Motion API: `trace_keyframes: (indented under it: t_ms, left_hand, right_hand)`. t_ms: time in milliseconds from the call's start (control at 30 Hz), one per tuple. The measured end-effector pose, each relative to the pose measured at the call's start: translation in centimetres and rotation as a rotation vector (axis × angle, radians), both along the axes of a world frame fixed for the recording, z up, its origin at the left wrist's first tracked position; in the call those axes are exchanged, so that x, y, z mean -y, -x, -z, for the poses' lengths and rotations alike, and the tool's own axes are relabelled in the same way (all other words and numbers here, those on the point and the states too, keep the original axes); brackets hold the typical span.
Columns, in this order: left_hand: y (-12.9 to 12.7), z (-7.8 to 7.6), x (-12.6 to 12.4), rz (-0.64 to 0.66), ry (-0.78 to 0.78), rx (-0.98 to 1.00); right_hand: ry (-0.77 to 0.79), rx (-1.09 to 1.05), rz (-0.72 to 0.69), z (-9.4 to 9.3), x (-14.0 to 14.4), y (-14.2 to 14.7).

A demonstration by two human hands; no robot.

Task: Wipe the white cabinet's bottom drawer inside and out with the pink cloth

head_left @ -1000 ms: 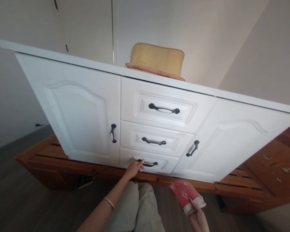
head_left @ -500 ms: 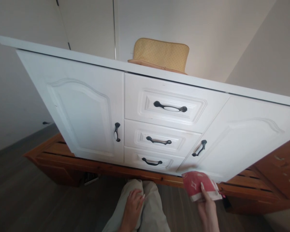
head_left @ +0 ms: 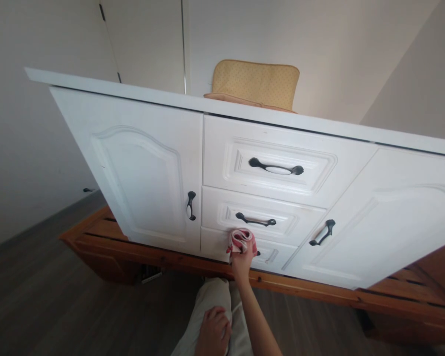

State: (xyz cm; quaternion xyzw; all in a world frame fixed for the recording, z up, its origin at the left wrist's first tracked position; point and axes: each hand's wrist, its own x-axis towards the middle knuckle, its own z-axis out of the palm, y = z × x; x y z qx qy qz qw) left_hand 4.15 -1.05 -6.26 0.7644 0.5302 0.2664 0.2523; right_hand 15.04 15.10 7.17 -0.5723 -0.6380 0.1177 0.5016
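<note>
Red cloth (head_left: pixel 241 239) bunched in your right hand (head_left: pixel 241 261), pressed on bottom drawer (head_left: pixel 244 247) front at its handle. Left hand (head_left: pixel 214 333) rests loosely curled on your knee. Wiping judged just begun; upper drawers, doors untouched.

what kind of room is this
Probably a room in a home: a white cabinet with doors and drawers stands on a wooden frame, with a yellow cushion on top and dark plank flooring.

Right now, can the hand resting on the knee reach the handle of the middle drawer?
Probably yes. The left hand lies free on the knee, and nothing covers the middle drawer handle. The right hand presses a red cloth lower down.
</note>
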Motion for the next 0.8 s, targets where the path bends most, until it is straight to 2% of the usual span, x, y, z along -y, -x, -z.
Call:
trace_keyframes:
  t_ms: [100, 167, 233, 333, 433, 500, 633, 800]
  left_hand:
    - [0.4, 0.5, -0.3, 0.032, 0.063, -0.017]
    - [0.8, 0.9, -0.6, 0.064, 0.126, -0.018]
    - [1.1, 1.2, -0.8, 0.068, 0.165, -0.009]
    - [1.0, 1.3, -0.8, 0.039, 0.15, 0.003]
    - [0.4, 1.1, -0.6, 0.003, 0.08, -0.03]
    - [0.0, 0.9, -0.5, -0.02, 0.041, -0.036]
    - [-0.2, 0.6, -0.4, -0.033, 0.025, -0.012]
    - [-0.3, -0.3, -0.1, -0.063, -0.013, -0.058]
  right_hand:
    - [0.047, -0.015, 0.049, 0.1, -1.3, 6.3]
    - [0.095, 0.087, 0.02, 0.8, -2.0, 9.3]
    - [0.148, 0.235, -0.027, 2.2, -2.5, 11.1]
    - [0.175, 0.454, -0.155, 5.0, -2.6, 11.4]
    - [0.149, 0.592, -0.276, 7.9, -2.1, 9.4]
    - [0.152, 0.65, -0.296, 9.5, -1.5, 7.1]
    - [0.156, 0.703, -0.169, 11.4, 0.1, 0.7]
    - [0.176, 0.765, 0.006, 11.3, 3.0, -10.2]
